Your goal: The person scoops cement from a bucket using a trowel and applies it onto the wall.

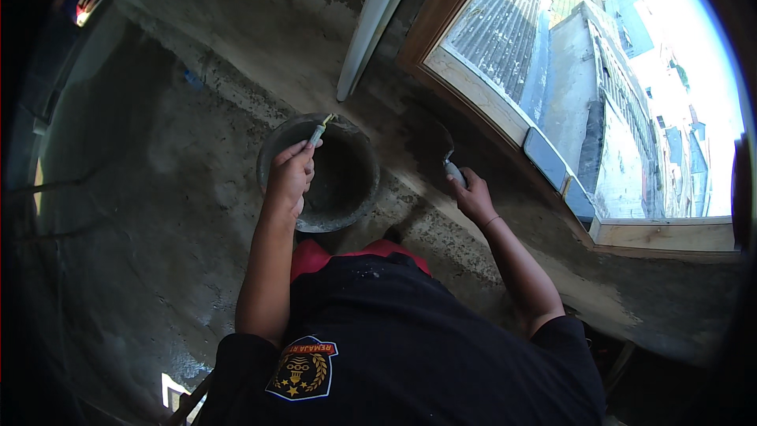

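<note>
My left hand (292,176) is closed around the pale grey handle of a small hand tool (318,133), held upright over the left side of a round dark tub (333,222). The tool has a thin, bent yellowish tip; its kind is unclear. To the right, my right hand (474,196) grips the light handle of a trowel (453,171) close to the wall. The trowel's curved metal neck points away from me, and its blade is barely visible against the dark wall. The tub's shadowed inside shows no clear contents.
A wood-framed window (473,79) opens at the right onto corrugated roofs. On its sill lies a flat, rounded dark slab (545,155). A white pipe (374,28) stands beyond the tub. Rough grey cement (181,213) spreads at the left, and a small blue scrap (192,77) lies there.
</note>
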Demonstrator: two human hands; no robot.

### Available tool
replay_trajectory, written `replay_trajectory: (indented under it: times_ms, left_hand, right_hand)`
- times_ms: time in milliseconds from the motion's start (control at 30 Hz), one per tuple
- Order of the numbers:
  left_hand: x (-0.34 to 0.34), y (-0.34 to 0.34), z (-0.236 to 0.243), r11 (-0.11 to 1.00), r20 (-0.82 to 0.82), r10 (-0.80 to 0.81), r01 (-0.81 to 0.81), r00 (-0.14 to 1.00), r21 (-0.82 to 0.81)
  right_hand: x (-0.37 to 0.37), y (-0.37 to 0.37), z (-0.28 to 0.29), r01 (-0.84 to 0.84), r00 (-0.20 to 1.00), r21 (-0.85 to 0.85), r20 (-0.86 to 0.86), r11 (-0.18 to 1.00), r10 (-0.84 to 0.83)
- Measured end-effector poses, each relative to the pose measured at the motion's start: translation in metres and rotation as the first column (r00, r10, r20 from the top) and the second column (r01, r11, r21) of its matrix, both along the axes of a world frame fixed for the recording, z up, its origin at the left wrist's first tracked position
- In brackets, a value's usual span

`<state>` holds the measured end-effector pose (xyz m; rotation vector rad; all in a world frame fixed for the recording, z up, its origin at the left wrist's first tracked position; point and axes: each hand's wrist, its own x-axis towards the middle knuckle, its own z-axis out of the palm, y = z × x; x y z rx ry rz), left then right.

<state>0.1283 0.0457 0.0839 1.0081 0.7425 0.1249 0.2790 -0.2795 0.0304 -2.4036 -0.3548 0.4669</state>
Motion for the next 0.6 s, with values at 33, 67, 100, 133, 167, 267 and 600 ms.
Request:
replay_trajectory:
  times_ms: [33, 67, 100, 133, 167, 267, 600]
  left_hand:
    - [0.000, 0.000, -0.001, 1.000, 0.002, -0.005, 0.005, 1.000, -0.001]
    - [-0.001, 0.001, -0.001, 1.000, 0.002, -0.007, 0.007, 1.000, -0.002]
    - [-0.002, 0.001, -0.002, 1.000, 0.003, -0.008, 0.008, 1.000, -0.004]
    - [-0.002, 0.002, -0.002, 1.000, 0.004, -0.009, 0.009, 1.000, -0.006]
    - [-0.003, 0.001, -0.003, 1.000, 0.003, -0.009, 0.009, 1.000, -0.007]
    - [-0.003, 0.001, -0.002, 1.000, 0.000, -0.015, 0.015, 1.000, -0.009]
    - [-0.015, 0.010, -0.006, 1.000, -0.006, 0.011, -0.011, 1.000, -0.028]
  right_hand:
    - [0.004, 0.001, -0.001, -0.005, 1.000, 0.012, 0.004, 1.000, 0.005]
    - [0.007, 0.001, 0.000, -0.004, 1.000, 0.012, 0.004, 1.000, 0.004]
    - [0.010, 0.005, 0.004, -0.026, 0.999, -0.001, 0.021, 1.000, 0.026]
    - [0.012, 0.008, 0.007, -0.048, 0.998, -0.014, 0.037, 0.999, 0.048]
    - [0.015, 0.009, 0.006, -0.048, 0.998, -0.015, 0.037, 0.999, 0.049]
    - [0.023, 0.006, 0.004, -0.055, 0.996, -0.016, 0.066, 0.998, 0.056]
    - [-0.020, -0.011, 0.036, 0.225, 0.961, 0.107, -0.190, 0.969, -0.202]
